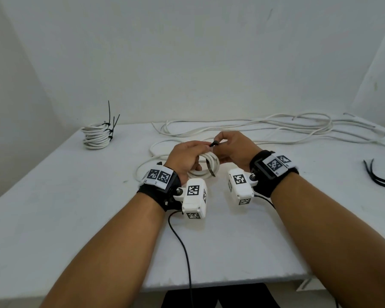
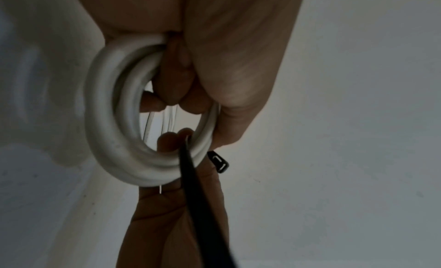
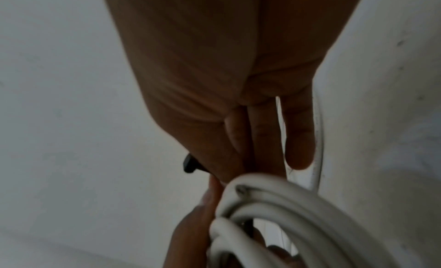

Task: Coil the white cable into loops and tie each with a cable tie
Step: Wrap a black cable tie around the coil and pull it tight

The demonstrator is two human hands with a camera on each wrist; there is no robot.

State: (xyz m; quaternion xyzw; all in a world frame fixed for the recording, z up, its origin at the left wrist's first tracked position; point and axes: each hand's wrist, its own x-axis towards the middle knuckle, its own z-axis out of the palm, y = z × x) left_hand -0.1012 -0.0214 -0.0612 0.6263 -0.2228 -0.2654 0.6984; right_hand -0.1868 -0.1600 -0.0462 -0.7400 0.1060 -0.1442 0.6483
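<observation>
A small coil of white cable (image 1: 206, 168) is held just above the table (image 1: 76, 218), in the middle. My left hand (image 1: 203, 150) grips it, fingers curled through the loops, thumb on top. A black cable tie (image 1: 210, 168) wraps the coil's right side. Its head (image 1: 214, 143) sticks up between both hands. My right hand (image 1: 218, 142) pinches the tie at the head. The left wrist view shows the coil (image 2: 114, 121), the strap (image 2: 195, 187) running through it, and the head (image 2: 218, 161). In the right wrist view the head (image 3: 189, 164) pokes out beside my fingers above the coil (image 3: 274, 206).
Tied white coils (image 1: 97, 136) with upright tie tails are stacked at the back left. Loose white cable (image 1: 253, 127) sprawls across the back and right of the table. Spare black ties (image 1: 380, 174) lie at the right edge. A black camera cord (image 1: 182, 241) hangs over the front edge.
</observation>
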